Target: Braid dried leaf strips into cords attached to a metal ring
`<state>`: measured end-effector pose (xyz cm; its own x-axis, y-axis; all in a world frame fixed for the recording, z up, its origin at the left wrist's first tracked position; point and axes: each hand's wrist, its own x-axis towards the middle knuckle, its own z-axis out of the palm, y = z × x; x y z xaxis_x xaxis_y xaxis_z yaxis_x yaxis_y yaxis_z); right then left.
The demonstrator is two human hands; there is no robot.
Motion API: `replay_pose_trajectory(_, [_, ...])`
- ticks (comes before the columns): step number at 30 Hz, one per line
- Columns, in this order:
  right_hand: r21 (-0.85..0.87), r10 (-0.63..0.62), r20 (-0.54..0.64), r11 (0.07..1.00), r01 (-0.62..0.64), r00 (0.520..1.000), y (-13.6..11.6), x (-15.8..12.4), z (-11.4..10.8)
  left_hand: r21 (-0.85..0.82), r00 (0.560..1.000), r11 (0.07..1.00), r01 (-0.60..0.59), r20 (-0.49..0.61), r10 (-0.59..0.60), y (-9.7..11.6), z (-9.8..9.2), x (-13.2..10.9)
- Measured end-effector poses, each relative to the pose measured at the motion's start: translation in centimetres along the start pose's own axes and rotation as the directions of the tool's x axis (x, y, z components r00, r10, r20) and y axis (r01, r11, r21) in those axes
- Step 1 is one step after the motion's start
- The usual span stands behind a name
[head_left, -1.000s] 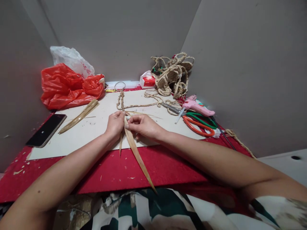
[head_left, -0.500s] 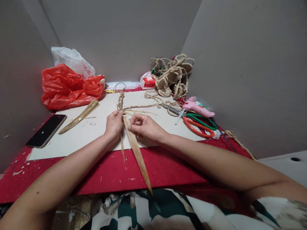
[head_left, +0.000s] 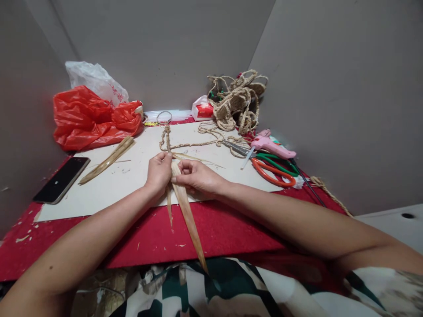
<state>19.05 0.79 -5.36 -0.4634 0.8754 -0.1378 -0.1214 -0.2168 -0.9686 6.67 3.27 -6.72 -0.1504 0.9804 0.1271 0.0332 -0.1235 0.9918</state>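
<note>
The left hand (head_left: 159,171) and right hand (head_left: 195,177) pinch the dry leaf strip (head_left: 187,212), fingers (head_left: 185,167) tight on it. A hard pull might rip it.

One dried leaf strip (head_left: 188,215): tan, long, flat, slanting from the braided cord (head_left: 166,137) down to a pointed tip. A thinner strip (head_left: 169,207) lies just beside it.

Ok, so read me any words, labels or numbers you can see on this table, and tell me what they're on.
White plastic bag: red print, too blurred to read.
Red and white packet: any print too small to read.
Phone: screen dark, no text.
Dried leaf strips: no writing.
Nothing can be quoted.
</note>
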Motion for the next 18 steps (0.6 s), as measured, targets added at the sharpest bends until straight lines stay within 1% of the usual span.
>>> replay_pose_trajectory(3, [0.031, 0.044, 0.021, 0.999, -0.045, 0.999, -0.5, -0.2, -0.1, 0.037, 1.0, 0.999, -0.02, 0.015, 0.019, -0.1, 0.0, -0.1])
replay_pose_trajectory(6, [0.076, 0.094, 0.007, 0.993, -0.094, 0.996, -0.9, -0.3, -0.4, 0.019, 1.0, 1.0, 0.005, 0.029, -0.006, 0.0, 0.0, -0.2])
replay_pose_trajectory(9, [0.059, 0.098, 0.007, 0.993, -0.098, 0.995, -1.1, -0.3, -0.6, 0.007, 1.0, 1.0, 0.023, 0.015, -0.023, 0.4, 0.0, -0.4])
replay_pose_trajectory(12, [-0.033, 0.067, -0.017, 0.997, -0.068, 0.998, -1.0, -0.4, -0.6, 0.011, 0.999, 0.999, 0.03, -0.018, -0.03, 0.9, 0.0, -0.5])
replay_pose_trajectory(15, [-0.185, 0.008, -0.059, 0.982, -0.018, 0.998, -1.0, -0.5, -0.3, 0.04, 0.999, 0.999, 0.031, -0.022, -0.03, 1.0, 0.1, -0.5])
replay_pose_trajectory(18, [-0.308, -0.051, -0.056, 0.951, 0.031, 0.997, -0.9, -0.5, -0.1, 0.09, 1.0, 0.996, -0.024, -0.001, 0.024, 0.6, 0.2, -0.3])
